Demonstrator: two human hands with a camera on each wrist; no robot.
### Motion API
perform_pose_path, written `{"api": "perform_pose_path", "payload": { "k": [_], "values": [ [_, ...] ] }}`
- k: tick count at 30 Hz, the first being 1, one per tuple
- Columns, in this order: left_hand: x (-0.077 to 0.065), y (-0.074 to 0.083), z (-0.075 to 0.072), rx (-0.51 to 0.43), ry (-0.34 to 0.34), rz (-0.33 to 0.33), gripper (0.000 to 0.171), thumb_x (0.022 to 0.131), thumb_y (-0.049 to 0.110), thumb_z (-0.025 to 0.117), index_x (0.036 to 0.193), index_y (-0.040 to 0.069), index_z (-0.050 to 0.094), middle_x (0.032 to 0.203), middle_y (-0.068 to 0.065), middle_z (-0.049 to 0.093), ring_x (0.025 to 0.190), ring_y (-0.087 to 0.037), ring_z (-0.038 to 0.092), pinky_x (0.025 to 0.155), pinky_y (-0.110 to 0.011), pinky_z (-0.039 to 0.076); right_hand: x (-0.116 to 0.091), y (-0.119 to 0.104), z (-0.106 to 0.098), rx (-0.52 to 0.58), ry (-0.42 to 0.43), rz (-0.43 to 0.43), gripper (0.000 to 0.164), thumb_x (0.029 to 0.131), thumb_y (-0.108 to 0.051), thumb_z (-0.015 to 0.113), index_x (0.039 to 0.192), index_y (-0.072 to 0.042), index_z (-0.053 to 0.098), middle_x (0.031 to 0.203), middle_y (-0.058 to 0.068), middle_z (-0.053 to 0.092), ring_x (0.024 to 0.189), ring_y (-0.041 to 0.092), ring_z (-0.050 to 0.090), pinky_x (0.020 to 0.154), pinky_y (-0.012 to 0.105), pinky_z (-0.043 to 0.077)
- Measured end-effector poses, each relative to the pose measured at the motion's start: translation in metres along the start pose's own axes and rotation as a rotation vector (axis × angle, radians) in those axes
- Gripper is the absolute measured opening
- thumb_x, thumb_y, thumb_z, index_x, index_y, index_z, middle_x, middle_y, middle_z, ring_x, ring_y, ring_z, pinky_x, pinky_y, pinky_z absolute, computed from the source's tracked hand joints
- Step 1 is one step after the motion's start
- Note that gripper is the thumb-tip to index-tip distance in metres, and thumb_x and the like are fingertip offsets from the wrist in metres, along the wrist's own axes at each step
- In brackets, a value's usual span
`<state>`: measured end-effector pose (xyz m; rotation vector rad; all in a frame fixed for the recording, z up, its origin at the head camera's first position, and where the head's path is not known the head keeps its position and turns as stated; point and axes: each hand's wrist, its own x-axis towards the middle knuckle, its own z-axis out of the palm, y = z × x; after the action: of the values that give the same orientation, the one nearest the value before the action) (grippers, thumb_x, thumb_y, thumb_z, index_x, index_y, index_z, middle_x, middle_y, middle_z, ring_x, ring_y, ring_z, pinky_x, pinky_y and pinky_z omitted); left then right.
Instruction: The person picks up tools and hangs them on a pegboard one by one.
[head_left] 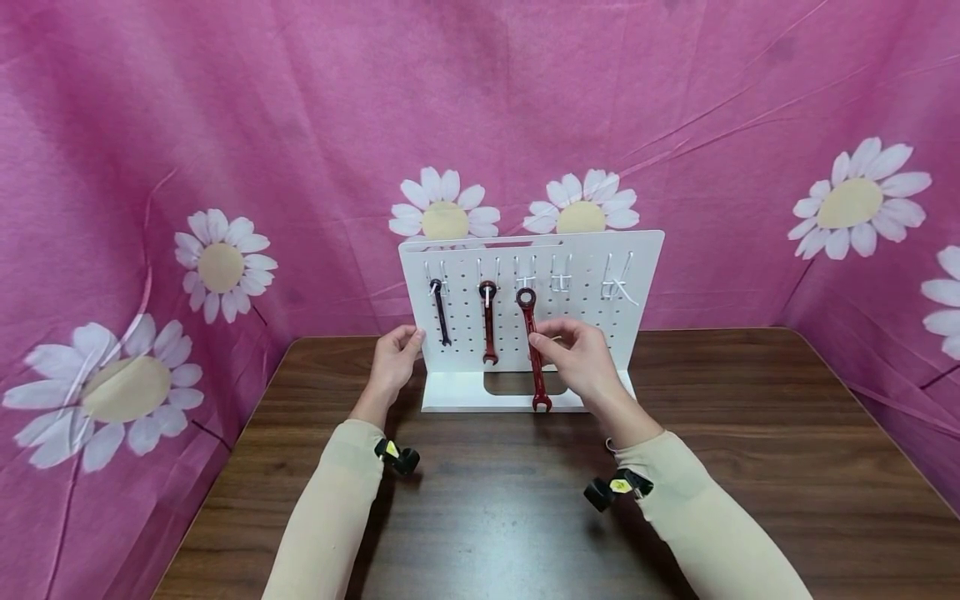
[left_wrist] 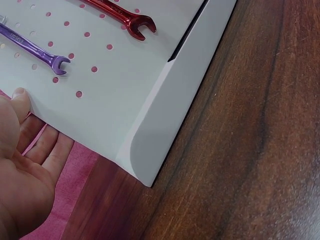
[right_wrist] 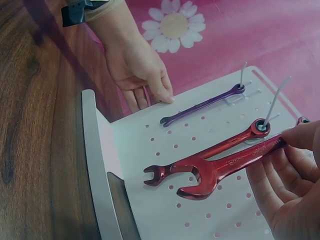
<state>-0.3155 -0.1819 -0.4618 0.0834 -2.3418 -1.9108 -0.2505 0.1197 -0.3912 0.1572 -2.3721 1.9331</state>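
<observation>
1. Nearest us is a wooden table [head_left: 480, 533]. Two pale sleeves [head_left: 322, 517] reach over it, a small black camera [head_left: 405, 461] at each wrist.
2. We see the right hand [head_left: 581, 354] pinching a red wrench [head_left: 536, 367] by its handle, ring end up, in front of the board. We cannot tell whether the ring touches the hook behind it.
3. The left hand [head_left: 395, 358] grips the board's left edge, thumb in front, fingers behind.
4. The white board [head_left: 450, 362] stands on the table. On its hooks hang a purple wrench [head_left: 441, 312], leftmost, and a second red wrench [head_left: 489, 325] beside it.
5. Two more hooks [head_left: 560, 282] sit farther right; the right hand hides some of the board below them.
6. Behind everything, we find pink cloth [head_left: 480, 100] with white daisies [head_left: 445, 212].
</observation>
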Motion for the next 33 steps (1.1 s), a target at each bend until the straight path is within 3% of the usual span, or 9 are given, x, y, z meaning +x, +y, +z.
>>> {"api": "perform_pose_path", "payload": {
  "k": [7,14,21,33],
  "values": [
    [0.000,0.000,0.000,-0.001,-0.006,-0.004,0.030,0.113,0.018,0.059,0.129,-0.006,0.068,0.125,-0.030,0.072,0.113,-0.036,0.075,0.111,-0.053,0.060,0.006,0.003,0.002,0.005,0.021,0.063,0.026,0.103,-0.012,0.073,0.123,0.005,0.073,0.108,0.008,0.074,0.078,0.006,0.071,0.077,0.021,0.062],
    [0.001,-0.001,0.000,0.008,-0.002,0.002,0.030,0.113,0.018,0.060,0.128,-0.005,0.069,0.125,-0.029,0.073,0.109,-0.028,0.074,0.109,-0.050,0.061,0.023,0.007,0.007,0.014,0.044,0.106,0.027,0.105,-0.016,0.072,0.124,0.004,0.072,0.117,0.013,0.073,0.083,0.006,0.070,0.079,0.021,0.063],
    [0.002,-0.001,-0.001,0.020,-0.001,-0.003,0.030,0.113,0.019,0.059,0.128,-0.005,0.069,0.124,-0.027,0.073,0.110,-0.028,0.073,0.110,-0.049,0.061,0.039,0.010,0.011,0.020,0.101,0.156,0.031,0.106,-0.024,0.072,0.124,0.002,0.074,0.119,0.014,0.075,0.083,0.012,0.072,0.080,0.022,0.063],
    [0.000,0.001,-0.001,0.031,0.000,-0.008,0.029,0.113,0.019,0.059,0.128,-0.004,0.070,0.123,-0.025,0.073,0.114,-0.030,0.071,0.111,-0.048,0.061,0.048,0.015,0.014,0.022,0.116,0.180,0.035,0.107,-0.025,0.071,0.126,0.004,0.073,0.128,0.024,0.076,0.102,0.029,0.080,0.102,0.045,0.065]
  ]
}}
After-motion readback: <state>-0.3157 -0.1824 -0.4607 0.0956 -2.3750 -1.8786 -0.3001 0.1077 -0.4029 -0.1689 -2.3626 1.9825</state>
